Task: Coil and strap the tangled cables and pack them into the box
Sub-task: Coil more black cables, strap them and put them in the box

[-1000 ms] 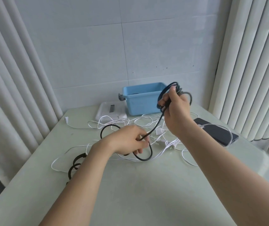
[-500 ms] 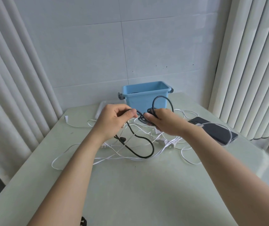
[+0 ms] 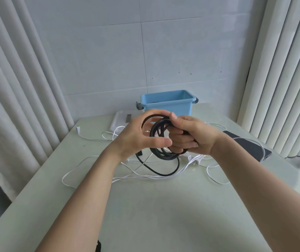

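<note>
Head view: R hand (image 3: pixel 194 137) clenched round black cable coil (image 3: pixel 163 155), L hand (image 3: pixel 136 137) curled over its top loop; tail trailing onto white cables (image 3: pixel 145 176), blue box (image 3: pixel 169 106) behind.

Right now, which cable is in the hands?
The thick black cable, coiled between the left hand and right hand; the thin white cables lie tangled on the table.

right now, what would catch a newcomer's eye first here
The black cable stands out first: a coil of several loops held up mid-frame, gripped by the right hand while the left hand curls round its outer loop. One tail droops onto the table. Tangled white cables sprawl beneath the hands, and a blue box stands open at the far edge by the wall.
</note>
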`<action>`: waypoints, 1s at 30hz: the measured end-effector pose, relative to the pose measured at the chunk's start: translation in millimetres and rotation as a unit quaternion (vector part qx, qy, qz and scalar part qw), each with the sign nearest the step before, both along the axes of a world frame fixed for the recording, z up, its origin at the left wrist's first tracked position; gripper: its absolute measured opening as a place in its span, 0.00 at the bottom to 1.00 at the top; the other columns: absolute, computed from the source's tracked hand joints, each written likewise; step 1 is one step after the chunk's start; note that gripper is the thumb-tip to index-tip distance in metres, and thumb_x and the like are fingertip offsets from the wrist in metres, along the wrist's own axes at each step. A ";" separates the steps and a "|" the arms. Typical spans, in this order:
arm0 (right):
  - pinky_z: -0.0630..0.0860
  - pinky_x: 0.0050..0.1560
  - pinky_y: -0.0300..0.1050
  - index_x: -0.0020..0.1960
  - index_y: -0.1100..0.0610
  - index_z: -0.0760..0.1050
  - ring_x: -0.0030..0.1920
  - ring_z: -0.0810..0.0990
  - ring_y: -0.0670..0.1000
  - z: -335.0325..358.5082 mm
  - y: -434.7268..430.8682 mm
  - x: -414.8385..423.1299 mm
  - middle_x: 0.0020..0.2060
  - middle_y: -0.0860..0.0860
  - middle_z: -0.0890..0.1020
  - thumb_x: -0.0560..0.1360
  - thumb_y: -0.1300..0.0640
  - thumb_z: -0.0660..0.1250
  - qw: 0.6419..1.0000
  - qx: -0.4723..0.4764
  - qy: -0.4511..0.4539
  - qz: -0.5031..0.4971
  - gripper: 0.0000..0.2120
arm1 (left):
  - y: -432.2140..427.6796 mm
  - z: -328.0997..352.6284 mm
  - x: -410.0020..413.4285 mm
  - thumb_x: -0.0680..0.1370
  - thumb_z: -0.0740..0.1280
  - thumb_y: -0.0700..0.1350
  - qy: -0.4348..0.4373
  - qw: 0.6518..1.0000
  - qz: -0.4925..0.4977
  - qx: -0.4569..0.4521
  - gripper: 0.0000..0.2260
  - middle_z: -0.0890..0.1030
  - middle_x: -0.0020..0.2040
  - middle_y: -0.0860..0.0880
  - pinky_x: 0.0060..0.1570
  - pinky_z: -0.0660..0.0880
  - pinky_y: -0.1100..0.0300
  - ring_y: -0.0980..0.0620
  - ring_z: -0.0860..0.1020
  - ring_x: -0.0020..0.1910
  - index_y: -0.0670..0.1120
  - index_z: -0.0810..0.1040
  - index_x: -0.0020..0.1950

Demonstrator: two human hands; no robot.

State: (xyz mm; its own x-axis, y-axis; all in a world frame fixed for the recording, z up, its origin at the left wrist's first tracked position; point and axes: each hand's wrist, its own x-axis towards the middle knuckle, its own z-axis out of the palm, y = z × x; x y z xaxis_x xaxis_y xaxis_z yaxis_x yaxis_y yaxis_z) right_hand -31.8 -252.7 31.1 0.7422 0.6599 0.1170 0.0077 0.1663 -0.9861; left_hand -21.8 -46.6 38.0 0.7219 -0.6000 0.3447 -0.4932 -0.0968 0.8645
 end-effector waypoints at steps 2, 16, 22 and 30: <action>0.69 0.31 0.40 0.35 0.55 0.53 0.20 0.58 0.45 1.3 1.9 -0.8 0.20 0.45 0.59 0.70 0.37 0.71 0.999 0.026 0.004 -0.038 0.32 | -7.1 -1.1 1.2 0.66 0.76 0.39 -0.031 0.997 0.064 0.015 0.23 0.84 0.53 0.45 0.56 0.79 0.50 0.48 0.83 0.53 0.47 0.79 0.60; 0.80 0.49 0.48 0.42 0.60 0.82 0.39 0.82 0.54 -5.9 10.5 1.3 0.36 0.57 0.80 0.79 0.57 0.63 0.996 0.026 0.013 -0.085 0.12 | -10.3 -12.9 7.7 0.77 0.71 0.50 0.116 0.979 0.114 -0.124 0.11 0.69 0.29 0.51 0.34 0.74 0.59 0.49 0.71 0.32 0.47 0.80 0.38; 0.80 0.50 0.46 0.49 0.64 0.81 0.46 0.84 0.55 -5.8 15.0 -2.1 0.45 0.58 0.84 0.78 0.60 0.66 0.996 -0.016 0.002 -0.085 0.07 | -18.9 -6.0 2.4 0.78 0.57 0.68 0.118 0.961 0.227 -0.105 0.28 0.72 0.26 0.51 0.33 0.70 0.59 0.51 0.69 0.27 0.47 0.76 0.33; 0.80 0.45 0.41 0.40 0.56 0.85 0.43 0.85 0.53 1.6 15.6 -14.1 0.37 0.56 0.85 0.77 0.58 0.60 0.996 0.042 0.015 -0.083 0.16 | -23.7 -12.1 11.9 0.74 0.69 0.57 0.245 0.940 0.105 -0.213 0.18 0.64 0.31 0.49 0.34 0.54 0.54 0.49 0.58 0.31 0.47 0.68 0.33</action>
